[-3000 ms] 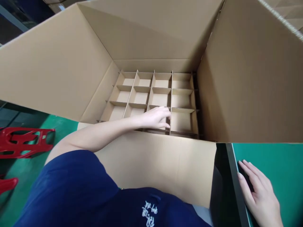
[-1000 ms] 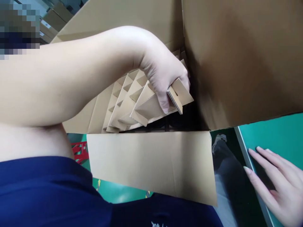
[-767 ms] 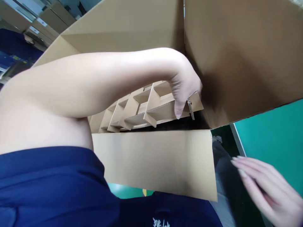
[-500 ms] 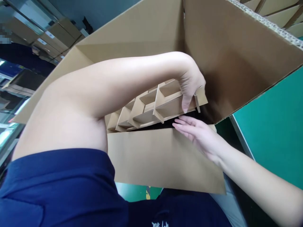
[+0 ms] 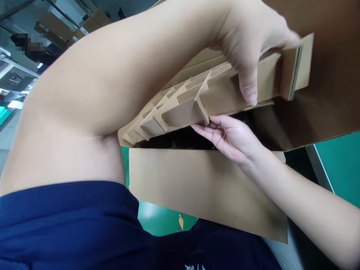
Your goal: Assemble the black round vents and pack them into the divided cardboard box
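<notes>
A cardboard divider (image 5: 180,112) with crossed slats and several cells sits tilted in the mouth of a large cardboard box (image 5: 332,86). My left hand (image 5: 250,45) reaches over and grips the divider near its right end, thumb on the near side, fingers mostly hidden behind. From below, my right hand (image 5: 230,138) holds the lower corner of one slat between thumb and fingers. Under the divider the box interior is dark, and its contents cannot be made out. The near flap (image 5: 202,183) folds outward toward my body.
The tall right flap of the box stands beside the divider's end. Green floor (image 5: 340,165) shows to the right, with yellow-black tape (image 5: 180,222) below. Another person (image 5: 33,47) is at the far left, near stacked cartons (image 5: 53,28).
My left hand has raised the divider's right end, up and rightward toward the camera. My right hand has moved from open beside the divider to gripping a slat's lower corner.
</notes>
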`<control>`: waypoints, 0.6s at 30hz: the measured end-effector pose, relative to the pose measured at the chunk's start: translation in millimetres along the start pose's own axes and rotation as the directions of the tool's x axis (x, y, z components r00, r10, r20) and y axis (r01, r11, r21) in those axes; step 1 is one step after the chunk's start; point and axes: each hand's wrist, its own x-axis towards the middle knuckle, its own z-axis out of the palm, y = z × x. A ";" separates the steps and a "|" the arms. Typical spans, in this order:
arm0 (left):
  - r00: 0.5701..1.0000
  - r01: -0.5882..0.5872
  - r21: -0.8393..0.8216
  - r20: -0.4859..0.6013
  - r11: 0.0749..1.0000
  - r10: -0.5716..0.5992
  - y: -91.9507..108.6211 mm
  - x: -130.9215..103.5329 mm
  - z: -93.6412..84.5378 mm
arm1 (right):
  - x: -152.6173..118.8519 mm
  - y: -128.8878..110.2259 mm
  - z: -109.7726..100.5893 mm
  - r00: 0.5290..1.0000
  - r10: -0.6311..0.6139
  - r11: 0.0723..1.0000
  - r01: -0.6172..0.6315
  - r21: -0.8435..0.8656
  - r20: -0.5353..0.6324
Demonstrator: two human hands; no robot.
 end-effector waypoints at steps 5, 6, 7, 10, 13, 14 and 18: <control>0.991 -0.130 0.052 -0.020 0.990 0.131 -15.7 -3.7 -5.1 | 3.9 -12.9 18.6 1.000 -0.026 0.999 0.026 -0.048 0.003; 0.993 -0.116 0.059 -0.004 0.991 0.116 -15.4 -1.8 -5.9 | 4.9 -13.8 19.6 1.000 -0.025 0.998 0.025 -0.052 -0.001; 0.994 -0.113 0.081 0.010 0.990 0.113 -14.6 0.3 -7.0 | 5.9 -14.2 20.1 1.000 -0.022 0.998 0.021 -0.055 -0.005; 0.990 -0.135 0.085 0.044 0.987 0.132 -11.1 4.6 -9.3 | 7.4 -13.3 20.9 1.000 -0.006 0.999 0.005 -0.046 -0.024; 0.988 -0.145 -0.043 0.048 0.988 0.147 -9.0 3.3 -6.5 | 5.3 -8.9 24.3 0.998 -0.010 1.000 0.010 -0.001 -0.059; 0.988 -0.146 -0.082 0.034 0.986 0.150 -9.4 2.1 -4.9 | 4.0 -7.0 26.3 0.998 -0.014 1.000 0.015 0.017 -0.066; 0.990 -0.137 -0.175 0.003 0.975 0.140 -15.9 0.3 -2.3 | -2.1 -1.6 35.9 0.997 -0.053 0.993 0.058 0.107 -0.052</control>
